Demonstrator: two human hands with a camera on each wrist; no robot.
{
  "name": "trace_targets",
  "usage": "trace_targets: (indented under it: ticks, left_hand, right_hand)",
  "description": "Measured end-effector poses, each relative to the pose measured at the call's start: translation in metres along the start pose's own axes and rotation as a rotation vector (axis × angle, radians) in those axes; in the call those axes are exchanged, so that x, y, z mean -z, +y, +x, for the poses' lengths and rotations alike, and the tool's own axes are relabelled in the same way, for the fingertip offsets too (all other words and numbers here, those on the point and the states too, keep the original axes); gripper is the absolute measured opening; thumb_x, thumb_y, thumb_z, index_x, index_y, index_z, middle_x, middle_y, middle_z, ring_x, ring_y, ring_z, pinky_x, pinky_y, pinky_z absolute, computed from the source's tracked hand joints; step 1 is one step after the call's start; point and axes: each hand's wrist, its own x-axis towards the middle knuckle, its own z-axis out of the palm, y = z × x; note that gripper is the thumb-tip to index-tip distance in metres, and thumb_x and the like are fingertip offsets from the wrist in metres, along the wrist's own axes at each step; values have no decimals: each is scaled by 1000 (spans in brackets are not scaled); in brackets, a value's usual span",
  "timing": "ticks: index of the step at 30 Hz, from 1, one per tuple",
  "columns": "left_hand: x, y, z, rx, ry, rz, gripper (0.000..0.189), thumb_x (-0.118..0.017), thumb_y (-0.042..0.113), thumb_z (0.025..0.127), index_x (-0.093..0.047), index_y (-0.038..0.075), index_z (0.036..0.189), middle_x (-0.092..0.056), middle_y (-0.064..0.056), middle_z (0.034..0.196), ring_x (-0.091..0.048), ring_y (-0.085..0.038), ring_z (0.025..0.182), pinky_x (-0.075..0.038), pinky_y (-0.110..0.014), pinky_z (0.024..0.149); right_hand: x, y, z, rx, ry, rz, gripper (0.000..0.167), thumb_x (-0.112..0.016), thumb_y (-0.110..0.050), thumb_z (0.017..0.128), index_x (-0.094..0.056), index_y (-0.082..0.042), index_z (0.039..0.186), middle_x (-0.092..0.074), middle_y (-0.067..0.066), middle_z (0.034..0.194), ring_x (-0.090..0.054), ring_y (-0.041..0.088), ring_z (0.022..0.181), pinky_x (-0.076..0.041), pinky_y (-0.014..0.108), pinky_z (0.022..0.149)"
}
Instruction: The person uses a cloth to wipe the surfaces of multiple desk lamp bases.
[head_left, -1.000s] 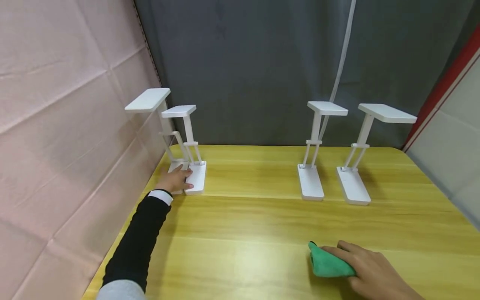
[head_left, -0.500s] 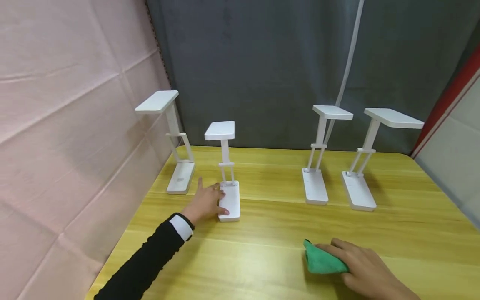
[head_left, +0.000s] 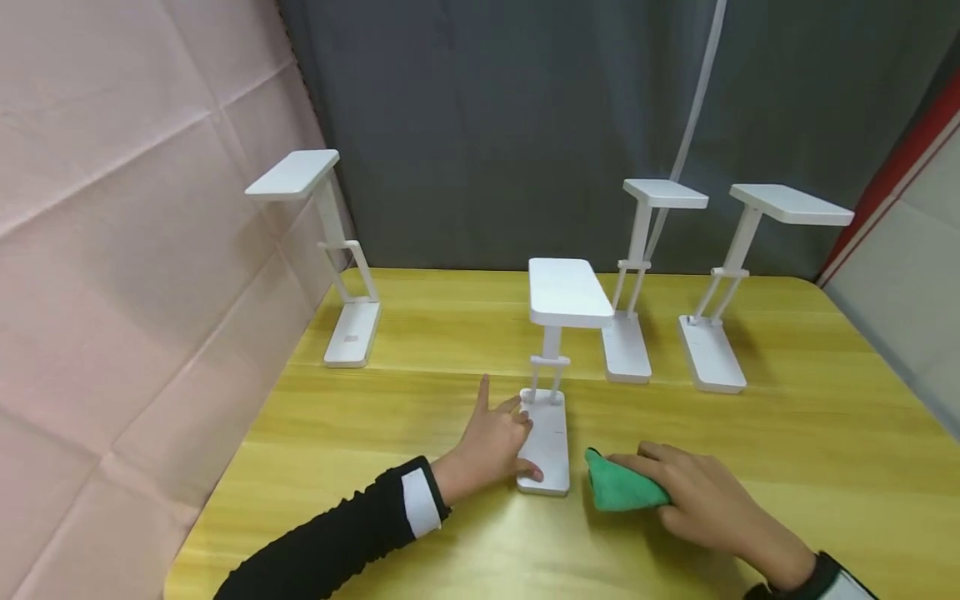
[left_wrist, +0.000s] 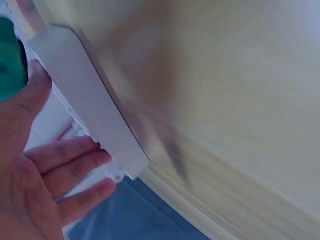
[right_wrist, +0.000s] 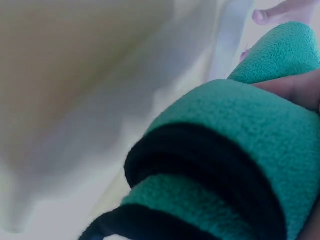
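Observation:
A white folding desk lamp (head_left: 570, 292) stands upright near the middle of the wooden table, its flat head on a hinged stem. My left hand (head_left: 491, 446) grips its base (head_left: 551, 442) by the left edge, thumb on the near part, index finger pointing away. In the left wrist view, thumb and fingertips meet the upper edge of the lamp's base (left_wrist: 90, 100), with a shadow beside it. Just right of that base, my right hand (head_left: 693, 492) grips a folded green cloth (head_left: 622, 486). Close up, the right wrist view shows the cloth (right_wrist: 240, 125) with its black trim.
Another white lamp (head_left: 352, 333) stands at the back left, close to the pink curtain (head_left: 135, 250). Two more, a nearer-centre lamp (head_left: 626, 346) and an outer lamp (head_left: 712, 354), stand at the back right. A dark curtain (head_left: 480, 125) hangs behind the table (head_left: 337, 483).
My left hand has brought the lamp from beside the back-left one to the right and nearer me, turning its head. My right hand keeps the cloth and has shifted slightly left.

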Motion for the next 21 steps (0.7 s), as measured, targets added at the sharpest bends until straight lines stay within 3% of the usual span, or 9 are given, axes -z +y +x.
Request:
trace_targets:
  ticks: [3,5,8,11,15,17,21]
  left_hand:
    - [2,10,3,-8,37,13,66,-61,76,65,-75,17,93,-70,8,103,-52,-17,120,-19,-67,104]
    - [3,11,3,-9,43,4,71,-61,79,63,-74,16,93,-69,7,103,-52,-17,119,-19,-67,104]
    - [1,4,0,12,11,-64,87,-61,81,60,-69,12,111,-64,3,118,-47,-20,125,-15,-69,104]
    - [-1,-2,-4,50,-60,-150,104,-61,82,59,-54,11,135,-51,0,138,-37,-23,134,-12,-71,103]
    - [-5,-6,-6,57,-85,-182,107,-59,83,61,-49,13,140,-47,2,143,-36,-22,135,-14,-72,102]
    - [-5,-6,-6,51,-75,-176,106,-58,83,60,-51,13,139,-48,2,142,-37,-22,134,-15,-71,102]
    - [-6,-5,-5,53,-64,-168,105,-60,83,58,-54,12,136,-51,1,139,-40,-22,132,-15,-71,102]
  right_hand:
    - [6,-3,21,18,-9,-10,65,-64,2,61,-66,-24,121,-53,-9,89,-44,6,68,-36,24,52]
    - [8,-5,37,32,-2,-25,63,-64,2,63,-66,-22,121,-52,-8,87,-43,7,66,-35,23,50]
    - [5,-8,57,63,37,-96,65,-68,-1,66,-63,-23,126,-54,-3,87,-47,10,65,-34,23,45]
    - [-4,-8,72,122,79,-237,71,-72,-7,70,-56,-28,135,-59,5,92,-54,17,64,-36,25,41]
    - [-18,-4,81,177,115,-410,70,-76,-13,74,-53,-33,137,-61,13,100,-55,25,60,-35,27,39]
    - [-24,-3,81,164,98,-399,67,-76,-13,73,-56,-31,135,-61,12,101,-54,24,59,-35,27,39]
    - [-27,-5,74,123,30,-263,63,-74,-10,70,-61,-25,130,-61,10,100,-55,21,61,-37,26,40]
